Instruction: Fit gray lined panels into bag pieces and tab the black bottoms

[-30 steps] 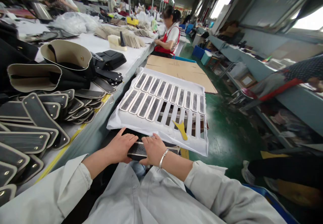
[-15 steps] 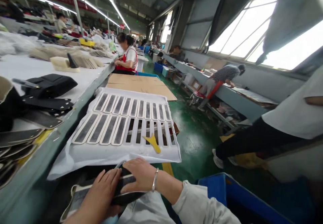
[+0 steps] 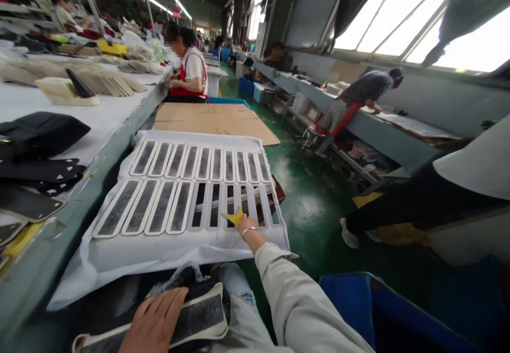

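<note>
My right hand is closed on the handle of a yellow forked tool at the front right of the white rack. On my lap, a dark bag piece carries a long grey strip with a pale border. My left hand lies flat on that strip with its fingers stretched out. Two rows of similar pale-edged grey panels lie on the white rack. Bare slats show at the front row's right side.
A long table on the left holds black bag parts and a cream block. Cardboard lies beyond the rack. A blue bin stands at the lower right. Several people are nearby, one standing at far right.
My right hand has left the piece on my lap, reached forward and taken hold of the yellow tool. The pale-edged strip under my left hand now shows more fully.
</note>
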Action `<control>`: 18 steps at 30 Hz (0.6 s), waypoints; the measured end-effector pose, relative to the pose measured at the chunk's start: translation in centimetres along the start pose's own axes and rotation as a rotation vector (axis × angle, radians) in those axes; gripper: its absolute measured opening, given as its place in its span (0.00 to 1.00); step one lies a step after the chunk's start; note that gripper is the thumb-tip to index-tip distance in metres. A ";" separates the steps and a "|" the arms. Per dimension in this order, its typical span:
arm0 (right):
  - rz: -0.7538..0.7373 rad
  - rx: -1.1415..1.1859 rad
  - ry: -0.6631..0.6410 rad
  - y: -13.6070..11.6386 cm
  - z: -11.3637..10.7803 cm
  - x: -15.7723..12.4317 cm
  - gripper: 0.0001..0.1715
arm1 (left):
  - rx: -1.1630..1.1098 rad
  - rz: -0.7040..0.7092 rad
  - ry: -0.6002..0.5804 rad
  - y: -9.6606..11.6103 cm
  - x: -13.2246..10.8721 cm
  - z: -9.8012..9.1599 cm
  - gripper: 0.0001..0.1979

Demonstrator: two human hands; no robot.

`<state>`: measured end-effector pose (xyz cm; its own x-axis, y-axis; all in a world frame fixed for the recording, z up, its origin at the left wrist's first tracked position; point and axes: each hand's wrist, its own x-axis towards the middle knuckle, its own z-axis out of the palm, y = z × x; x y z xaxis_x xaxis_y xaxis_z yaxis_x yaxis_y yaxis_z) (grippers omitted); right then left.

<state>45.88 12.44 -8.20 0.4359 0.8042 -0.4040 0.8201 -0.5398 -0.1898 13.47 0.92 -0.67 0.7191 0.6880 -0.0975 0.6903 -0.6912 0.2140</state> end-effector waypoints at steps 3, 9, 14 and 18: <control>0.013 -0.021 -0.017 -0.2 1.0 1.2 0.24 | -0.002 -0.083 -0.049 1.8 0.5 -2.2 0.37; -0.032 -0.055 0.027 -0.8 3.5 0.4 0.22 | -0.023 -0.051 -0.142 4.2 2.2 -3.5 0.43; -0.018 -0.075 -0.010 -1.4 3.7 1.1 0.28 | -0.039 -0.001 -0.084 5.1 3.0 -3.0 0.41; 0.001 -0.088 -0.055 -1.7 2.1 1.6 0.29 | -0.012 -0.002 -0.060 5.2 2.8 -2.4 0.40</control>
<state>44.39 14.11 -10.44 0.4180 0.7873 -0.4532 0.8499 -0.5151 -0.1109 18.85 -0.20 2.51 0.7217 0.6745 -0.1556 0.6908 -0.6872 0.2249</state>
